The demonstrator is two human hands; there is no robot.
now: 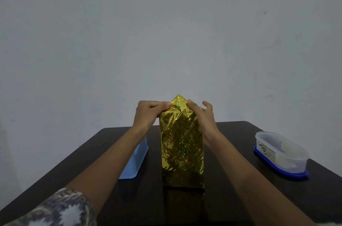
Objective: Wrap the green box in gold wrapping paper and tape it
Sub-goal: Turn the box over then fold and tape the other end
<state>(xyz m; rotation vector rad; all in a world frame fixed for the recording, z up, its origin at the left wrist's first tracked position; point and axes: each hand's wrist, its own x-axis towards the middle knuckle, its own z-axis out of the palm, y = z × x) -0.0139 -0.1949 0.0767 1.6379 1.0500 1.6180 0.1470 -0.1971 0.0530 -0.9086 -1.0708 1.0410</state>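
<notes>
- The box [183, 166] is stood upright on end at the middle of the dark table [240, 133], and every face that can be seen is covered by the gold wrapping paper [177, 126].
- At the top of the box the paper is gathered and creased, and a pointed flap [178, 100] is left sticking up at the far side.
- The left hand [148, 113] is held against the top left corner of the box, fingers curled, and a fold of the paper is pinched between thumb and fingertips.
- The right hand [201, 116] is held at the top right corner; the paper is pressed down by its thumb alone, while the fingers are spread loosely apart beyond the box and nothing is gripped by them.
- A light blue container [137, 161] is set on the table just left of the box, partly hidden by the left forearm.
- A clear plastic tub [281, 153] is placed upside down on its dark blue lid [277, 170], well apart at the right edge of the table.
- A patterned sleeve [61, 209] is seen on the left arm.
</notes>
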